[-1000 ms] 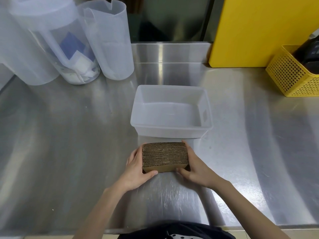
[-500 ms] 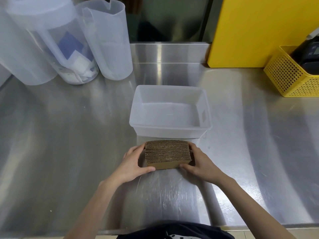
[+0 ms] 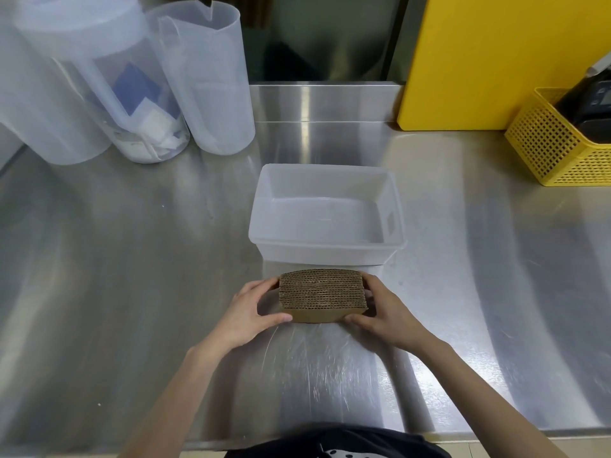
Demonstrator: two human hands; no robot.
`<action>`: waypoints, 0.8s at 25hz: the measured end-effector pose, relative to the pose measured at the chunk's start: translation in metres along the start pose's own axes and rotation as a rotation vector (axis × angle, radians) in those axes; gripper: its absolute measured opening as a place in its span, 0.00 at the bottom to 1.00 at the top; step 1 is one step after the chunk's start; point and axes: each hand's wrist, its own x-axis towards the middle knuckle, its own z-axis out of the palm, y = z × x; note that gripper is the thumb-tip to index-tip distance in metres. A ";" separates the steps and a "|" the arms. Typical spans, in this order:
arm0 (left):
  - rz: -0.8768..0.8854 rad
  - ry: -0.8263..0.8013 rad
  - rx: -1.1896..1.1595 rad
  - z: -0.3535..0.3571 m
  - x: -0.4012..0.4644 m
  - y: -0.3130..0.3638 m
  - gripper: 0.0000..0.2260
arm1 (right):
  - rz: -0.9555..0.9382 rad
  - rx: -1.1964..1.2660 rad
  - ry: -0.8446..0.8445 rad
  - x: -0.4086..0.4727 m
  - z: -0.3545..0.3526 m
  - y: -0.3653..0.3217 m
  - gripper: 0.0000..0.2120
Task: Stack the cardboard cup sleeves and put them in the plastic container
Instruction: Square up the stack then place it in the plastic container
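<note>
The stack of cardboard cup sleeves (image 3: 322, 294) sits on the steel bench (image 3: 132, 276) just in front of the empty plastic container (image 3: 327, 251), still outside it. The left hand (image 3: 251, 314) and right hand (image 3: 383, 314) clasp the stack's two ends, thumbs along its near bottom edge.

Yellow basket (image 3: 558, 150) runs off frame at right, w/ dark contents only partly seen and not identifiable. Leftmost translucent jug (image 3: 43, 104) is cut by the left edge; blue and white items in the middle jug (image 3: 132, 104) blur behind frosted plastic. Fingertips of the right hand (image 3: 385, 312) hide behind the sleeve stack (image 3: 322, 292).
</note>
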 end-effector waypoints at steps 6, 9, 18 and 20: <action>0.026 0.017 -0.010 0.001 -0.001 0.001 0.33 | -0.011 0.026 0.026 -0.001 -0.001 0.000 0.30; 0.060 -0.010 -0.018 -0.002 -0.003 0.002 0.32 | 0.011 0.077 0.022 -0.004 -0.005 -0.003 0.30; 0.138 -0.116 -0.257 -0.027 -0.014 0.016 0.30 | -0.006 0.185 -0.034 -0.009 -0.025 -0.022 0.28; 0.140 -0.120 -0.305 -0.033 -0.015 0.021 0.29 | -0.014 0.215 -0.034 -0.009 -0.029 -0.029 0.29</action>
